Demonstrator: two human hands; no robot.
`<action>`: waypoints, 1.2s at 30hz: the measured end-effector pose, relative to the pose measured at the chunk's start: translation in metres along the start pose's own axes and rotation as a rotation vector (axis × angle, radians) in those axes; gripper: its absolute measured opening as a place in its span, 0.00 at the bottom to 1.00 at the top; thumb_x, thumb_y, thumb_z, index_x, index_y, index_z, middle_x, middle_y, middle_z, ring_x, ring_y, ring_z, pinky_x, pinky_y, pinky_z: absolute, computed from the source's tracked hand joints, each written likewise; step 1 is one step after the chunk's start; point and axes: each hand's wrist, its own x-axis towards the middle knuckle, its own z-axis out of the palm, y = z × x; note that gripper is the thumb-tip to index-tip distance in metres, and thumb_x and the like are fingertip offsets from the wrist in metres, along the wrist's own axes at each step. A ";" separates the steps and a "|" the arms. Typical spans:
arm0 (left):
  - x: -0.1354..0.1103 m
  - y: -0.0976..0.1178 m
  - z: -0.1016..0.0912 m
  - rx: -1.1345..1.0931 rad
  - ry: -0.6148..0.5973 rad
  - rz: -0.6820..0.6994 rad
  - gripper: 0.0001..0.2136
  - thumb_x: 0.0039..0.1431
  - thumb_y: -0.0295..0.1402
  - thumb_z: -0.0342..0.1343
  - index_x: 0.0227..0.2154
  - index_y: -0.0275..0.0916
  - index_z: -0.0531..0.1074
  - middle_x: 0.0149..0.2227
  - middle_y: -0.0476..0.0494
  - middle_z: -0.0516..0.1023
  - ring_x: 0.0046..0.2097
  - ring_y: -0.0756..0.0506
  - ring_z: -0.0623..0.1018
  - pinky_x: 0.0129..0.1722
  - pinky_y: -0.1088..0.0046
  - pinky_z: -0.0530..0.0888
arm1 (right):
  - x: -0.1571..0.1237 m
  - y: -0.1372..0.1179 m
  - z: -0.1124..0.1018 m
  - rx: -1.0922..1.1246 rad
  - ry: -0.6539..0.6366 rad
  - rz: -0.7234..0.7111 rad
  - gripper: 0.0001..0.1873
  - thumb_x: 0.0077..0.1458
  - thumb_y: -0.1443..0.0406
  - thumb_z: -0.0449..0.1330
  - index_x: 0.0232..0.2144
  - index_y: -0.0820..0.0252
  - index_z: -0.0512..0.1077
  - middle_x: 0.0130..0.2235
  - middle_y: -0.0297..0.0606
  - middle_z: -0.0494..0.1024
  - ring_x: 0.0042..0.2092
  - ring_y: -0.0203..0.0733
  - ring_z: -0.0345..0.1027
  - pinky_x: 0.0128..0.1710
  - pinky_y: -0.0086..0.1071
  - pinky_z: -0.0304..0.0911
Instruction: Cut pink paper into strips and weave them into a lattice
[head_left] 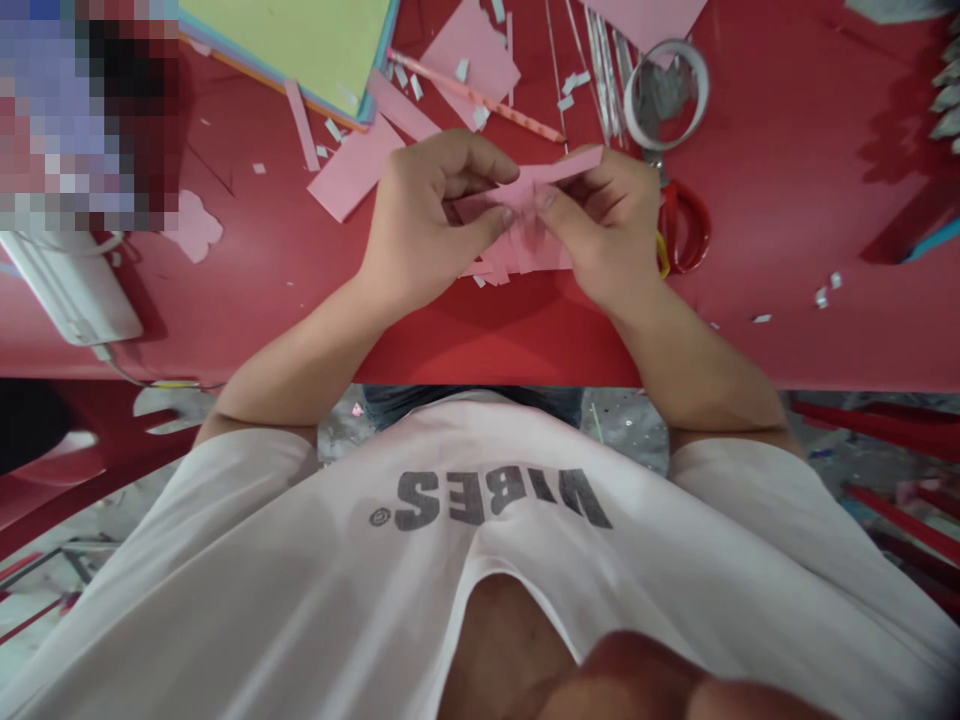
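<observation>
Between my two hands is a pink paper strip [536, 183], held above the red table. My left hand [431, 215] pinches its left part between thumb and fingers. The right end is gripped by my right hand [611, 220], with the thumb pressed on the front. Some fingertips of both hands are hidden behind the paper. Below the strip, more pink paper scraps [499, 268] lie on the table, partly covered by my hands. A pink pencil [487, 100] rests just beyond my fingers. Red-handled scissors [686, 228] lie beside my right hand.
A roll of tape [705, 90] and several thin silvery sticks [604, 75] lie at the back. Coloured paper sheets [300, 45] are stacked at the back left. A white power bank [82, 290] with a cable is on the left. The red table's front edge [495, 383] runs before my body.
</observation>
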 end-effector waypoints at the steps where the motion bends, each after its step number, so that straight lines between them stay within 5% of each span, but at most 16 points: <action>1: 0.000 0.002 -0.001 -0.005 -0.003 -0.026 0.07 0.62 0.33 0.70 0.42 0.48 0.84 0.43 0.44 0.86 0.46 0.40 0.87 0.42 0.65 0.84 | 0.000 -0.001 0.000 0.003 0.003 -0.013 0.22 0.56 0.37 0.70 0.32 0.44 0.81 0.31 0.34 0.78 0.32 0.46 0.69 0.31 0.43 0.67; 9: 0.006 0.001 -0.001 -0.126 -0.028 -0.075 0.07 0.59 0.33 0.70 0.40 0.49 0.86 0.40 0.46 0.85 0.42 0.43 0.85 0.38 0.66 0.81 | 0.004 -0.008 0.000 0.055 0.086 -0.082 0.16 0.65 0.48 0.69 0.29 0.46 0.81 0.26 0.33 0.76 0.29 0.43 0.69 0.32 0.43 0.64; 12: 0.007 0.003 0.002 -0.392 -0.054 -0.265 0.04 0.62 0.36 0.67 0.37 0.45 0.85 0.33 0.48 0.83 0.31 0.46 0.82 0.31 0.68 0.80 | 0.006 -0.003 0.001 0.115 0.153 -0.079 0.16 0.65 0.49 0.70 0.28 0.47 0.81 0.24 0.31 0.72 0.26 0.41 0.64 0.29 0.41 0.59; 16: 0.009 0.005 0.004 -0.698 -0.090 -0.457 0.12 0.66 0.41 0.59 0.39 0.40 0.85 0.30 0.46 0.82 0.31 0.45 0.84 0.30 0.70 0.82 | 0.008 0.003 0.001 0.188 0.217 0.071 0.23 0.57 0.41 0.72 0.23 0.46 0.76 0.21 0.29 0.66 0.22 0.38 0.52 0.23 0.40 0.51; 22: 0.014 -0.005 0.005 -0.799 -0.126 -0.569 0.22 0.71 0.46 0.48 0.38 0.36 0.82 0.30 0.43 0.81 0.28 0.46 0.81 0.30 0.71 0.81 | 0.011 0.002 -0.004 0.275 0.192 0.296 0.35 0.51 0.32 0.70 0.18 0.49 0.63 0.20 0.28 0.60 0.21 0.38 0.43 0.22 0.40 0.42; 28: 0.013 -0.016 0.006 -0.638 -0.083 -0.449 0.17 0.69 0.45 0.51 0.40 0.40 0.80 0.34 0.42 0.83 0.41 0.42 0.86 0.39 0.68 0.82 | 0.011 0.016 -0.002 0.173 0.226 0.255 0.40 0.51 0.25 0.61 0.19 0.49 0.57 0.21 0.30 0.59 0.22 0.40 0.46 0.21 0.41 0.48; 32: 0.011 -0.019 0.007 -0.654 -0.120 -0.358 0.19 0.68 0.47 0.51 0.41 0.40 0.81 0.41 0.41 0.85 0.55 0.36 0.85 0.46 0.61 0.84 | 0.007 0.029 0.006 0.166 0.303 0.229 0.36 0.52 0.29 0.66 0.20 0.48 0.62 0.22 0.30 0.60 0.22 0.40 0.50 0.21 0.39 0.51; 36: 0.010 -0.017 0.007 -0.599 -0.190 -0.459 0.27 0.69 0.58 0.50 0.45 0.39 0.82 0.42 0.39 0.86 0.61 0.33 0.82 0.54 0.55 0.83 | 0.008 0.033 0.009 0.051 0.255 0.159 0.31 0.59 0.33 0.64 0.26 0.50 0.70 0.23 0.29 0.65 0.25 0.42 0.63 0.26 0.39 0.65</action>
